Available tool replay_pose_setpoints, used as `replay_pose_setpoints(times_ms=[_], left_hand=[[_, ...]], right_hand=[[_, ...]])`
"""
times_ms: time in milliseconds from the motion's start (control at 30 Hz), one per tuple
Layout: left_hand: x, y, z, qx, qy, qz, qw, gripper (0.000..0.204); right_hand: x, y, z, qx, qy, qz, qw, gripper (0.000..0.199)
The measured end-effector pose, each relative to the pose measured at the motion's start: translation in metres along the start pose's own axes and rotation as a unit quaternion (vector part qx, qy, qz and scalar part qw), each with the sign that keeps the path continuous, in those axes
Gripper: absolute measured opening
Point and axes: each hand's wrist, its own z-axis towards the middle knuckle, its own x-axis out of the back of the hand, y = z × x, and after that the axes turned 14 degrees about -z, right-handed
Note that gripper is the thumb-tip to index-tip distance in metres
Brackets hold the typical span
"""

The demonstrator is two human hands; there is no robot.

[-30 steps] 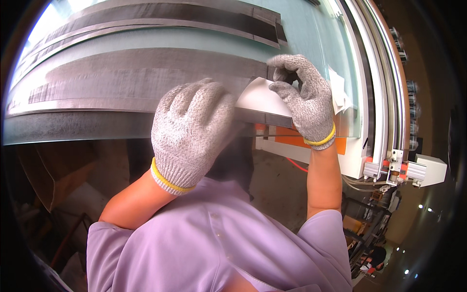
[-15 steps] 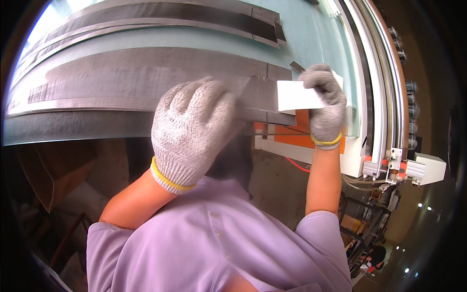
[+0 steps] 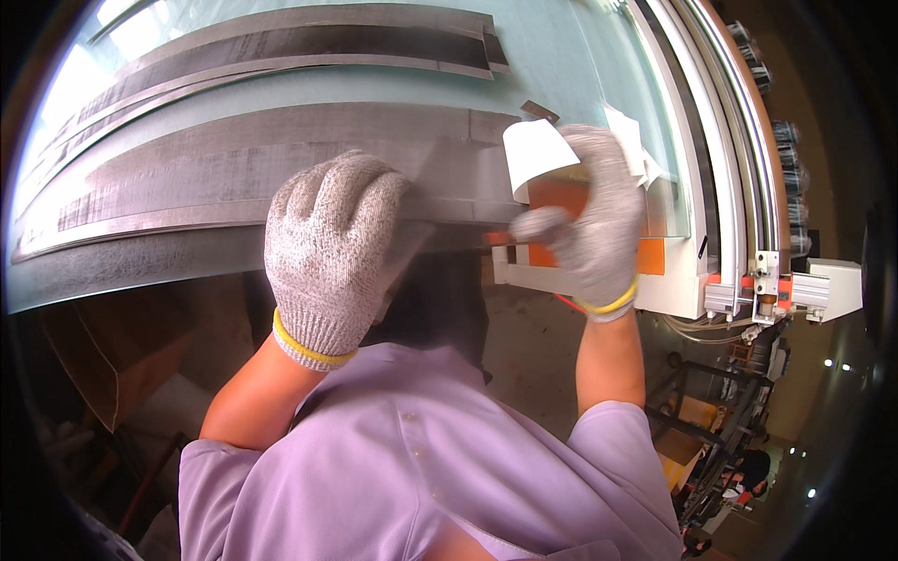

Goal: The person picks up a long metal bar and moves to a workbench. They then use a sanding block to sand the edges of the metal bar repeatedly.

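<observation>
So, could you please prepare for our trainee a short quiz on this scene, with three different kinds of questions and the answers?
1. Which hand is nearest to the curved white sheet?
2. True or false: a long grey strip extends to the left of the person's left hand.
3. Choose one. What colour is the wrist band on the left glove?
A) Green
B) Yellow
C) Black

Key:
1. The right hand; the sheet is at its fingers.
2. True.
3. B.
</observation>
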Motion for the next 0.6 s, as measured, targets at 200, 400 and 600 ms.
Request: replay_pose_setpoints(times_ms=[200, 400, 600], left_hand=[[-0.001, -0.002, 0.000, -0.004, -0.003, 0.007, 1.000, 0.042], [-0.001, 0.000, 0.001, -0.016, 0.006, -0.002, 1.000, 0.043], [0.003, 0.001, 0.002, 0.012, 0.008, -0.008, 1.000, 0.039]], right_hand=[[-0.008, 0.012, 0.021, -0.248, 0.015, 0.081, 0.965, 0.023], [0.017, 0.096, 0.010, -0.231, -0.020, -0.267, 0.935, 0.027], [0.025, 0.031, 0.007, -0.009, -0.085, -0.057, 0.995, 0.041]])
